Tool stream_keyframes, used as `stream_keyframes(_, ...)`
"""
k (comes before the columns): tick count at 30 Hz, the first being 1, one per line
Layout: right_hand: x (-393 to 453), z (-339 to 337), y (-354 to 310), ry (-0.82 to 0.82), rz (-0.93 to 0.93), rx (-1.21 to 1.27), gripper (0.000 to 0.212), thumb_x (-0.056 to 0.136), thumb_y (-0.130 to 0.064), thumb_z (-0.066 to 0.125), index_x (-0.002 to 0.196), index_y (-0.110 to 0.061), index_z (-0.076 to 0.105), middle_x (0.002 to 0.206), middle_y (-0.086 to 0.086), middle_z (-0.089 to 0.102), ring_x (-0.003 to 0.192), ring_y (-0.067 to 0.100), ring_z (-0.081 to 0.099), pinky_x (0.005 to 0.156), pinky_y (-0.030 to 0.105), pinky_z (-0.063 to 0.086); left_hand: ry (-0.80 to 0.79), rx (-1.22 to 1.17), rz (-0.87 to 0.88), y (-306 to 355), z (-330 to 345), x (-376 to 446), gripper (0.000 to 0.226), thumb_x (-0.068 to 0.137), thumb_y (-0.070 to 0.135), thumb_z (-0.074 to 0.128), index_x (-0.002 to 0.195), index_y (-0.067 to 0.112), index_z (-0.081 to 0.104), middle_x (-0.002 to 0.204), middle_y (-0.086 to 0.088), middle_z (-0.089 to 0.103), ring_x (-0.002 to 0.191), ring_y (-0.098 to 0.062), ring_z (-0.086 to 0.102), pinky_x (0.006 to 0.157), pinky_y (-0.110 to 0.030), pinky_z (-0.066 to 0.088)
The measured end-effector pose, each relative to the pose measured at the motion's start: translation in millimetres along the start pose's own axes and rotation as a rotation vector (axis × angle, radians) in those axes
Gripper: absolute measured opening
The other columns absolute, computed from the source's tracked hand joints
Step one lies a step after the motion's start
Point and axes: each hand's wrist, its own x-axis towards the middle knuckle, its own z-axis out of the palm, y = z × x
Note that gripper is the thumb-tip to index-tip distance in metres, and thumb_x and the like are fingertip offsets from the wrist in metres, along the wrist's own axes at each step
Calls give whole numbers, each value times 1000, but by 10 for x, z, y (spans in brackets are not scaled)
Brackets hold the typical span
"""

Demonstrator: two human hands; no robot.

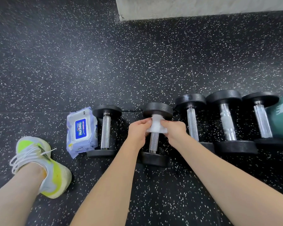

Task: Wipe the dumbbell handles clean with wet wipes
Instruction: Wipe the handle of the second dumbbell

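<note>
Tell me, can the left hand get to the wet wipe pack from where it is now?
Probably yes. The wet wipe pack lies in the open on the floor, with only the leftmost dumbbell between it and the left hand. That hand would first have to release the wipe it grips.

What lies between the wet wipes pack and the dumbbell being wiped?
In the head view, one dumbbell lies between the wet wipes pack and the wrapped dumbbell.

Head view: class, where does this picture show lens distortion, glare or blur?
Head view: the wide angle bows the row of dumbbells and stretches the forearms; light glints on the wet handles at right; the floor smears toward the corners; both hands look sharp.
</note>
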Motion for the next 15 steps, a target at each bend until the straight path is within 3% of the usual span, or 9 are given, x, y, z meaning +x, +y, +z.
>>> stream_keyframes(4, -11, -3, 53, 52, 19, -103, 13, 81, -8, 78, 90, -6, 68, 105, 17, 71, 101, 35, 68, 98, 51, 55, -8, 72, -34, 44, -33, -49, 18, 95, -2, 63, 112, 0, 71, 93, -6, 75, 80, -16, 69, 66, -23, 54)
stream_keyframes(9, -148, -79, 113, 13, -34, -213, 14, 85, 1, 72, 89, -12, 69, 107, 13, 70, 101, 29, 66, 98, 44, 53, -84, 263, -29, 70, -132, -104, 26, 94, -6, 62, 119, -4, 67, 111, -18, 72, 88, -20, 70, 70, -27, 56)
stream_keyframes(12, -254, -155, 150, -35, -165, -442, 20, 85, 0, 69, 81, -19, 65, 103, 8, 69, 93, 23, 63, 82, 34, 53, -131, 412, -14, 97, -183, -195, 22, 94, -7, 62, 114, -3, 69, 100, -15, 72, 83, -19, 67, 76, -32, 58)
stream_keyframes(15, -327, -214, 149, -55, -208, -638, 23, 87, -1, 64, 76, -21, 64, 98, 4, 67, 87, 20, 59, 68, 28, 45, -176, 520, -37, 116, -251, -273, 19, 93, -11, 61, 108, -2, 66, 88, -11, 67, 72, -16, 64, 66, -26, 58)
